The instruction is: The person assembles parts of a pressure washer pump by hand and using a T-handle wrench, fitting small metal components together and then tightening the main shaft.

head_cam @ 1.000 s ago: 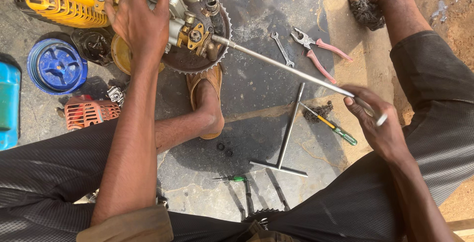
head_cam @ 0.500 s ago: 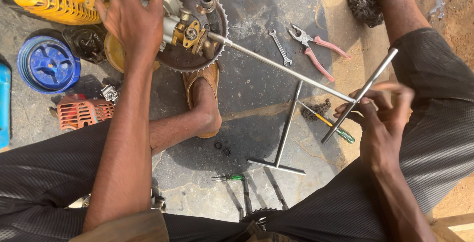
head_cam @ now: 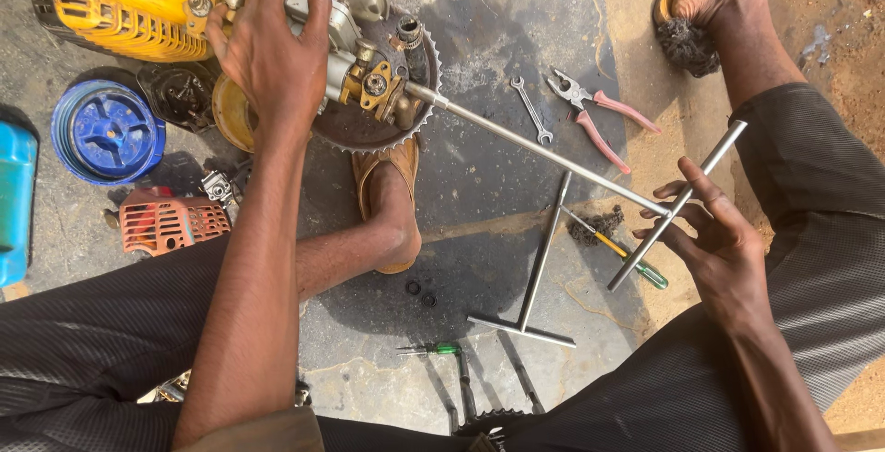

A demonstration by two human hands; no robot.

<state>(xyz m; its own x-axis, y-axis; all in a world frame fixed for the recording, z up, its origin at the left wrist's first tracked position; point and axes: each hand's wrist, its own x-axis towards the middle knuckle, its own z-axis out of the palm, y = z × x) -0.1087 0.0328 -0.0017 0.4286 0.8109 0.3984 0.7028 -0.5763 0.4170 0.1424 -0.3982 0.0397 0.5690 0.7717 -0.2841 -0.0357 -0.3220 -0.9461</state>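
My left hand [head_cam: 272,51] presses down on the metal engine block [head_cam: 355,10] of a small yellow machine [head_cam: 120,0], beside its toothed flywheel [head_cam: 369,125]. A long T-handle socket wrench [head_cam: 544,148] runs from the engine's brass fitting [head_cam: 373,83] out to the right. My right hand [head_cam: 714,240] holds the wrench's crossbar [head_cam: 678,205], with the fingers spread along it and the bar tilted.
A second T-handle wrench [head_cam: 535,272], a green-handled screwdriver [head_cam: 627,258], red pliers [head_cam: 599,120] and a small spanner [head_cam: 532,109] lie on the concrete. A blue round cover [head_cam: 106,129], an orange grille [head_cam: 171,222] and a small green screwdriver [head_cam: 433,349] sit nearer me. My sandalled foot [head_cam: 392,203] rests below the flywheel.
My right hand has turned the crossbar of the wrench from lying along the shaft line to a steep tilt. The left hand stays on the engine.
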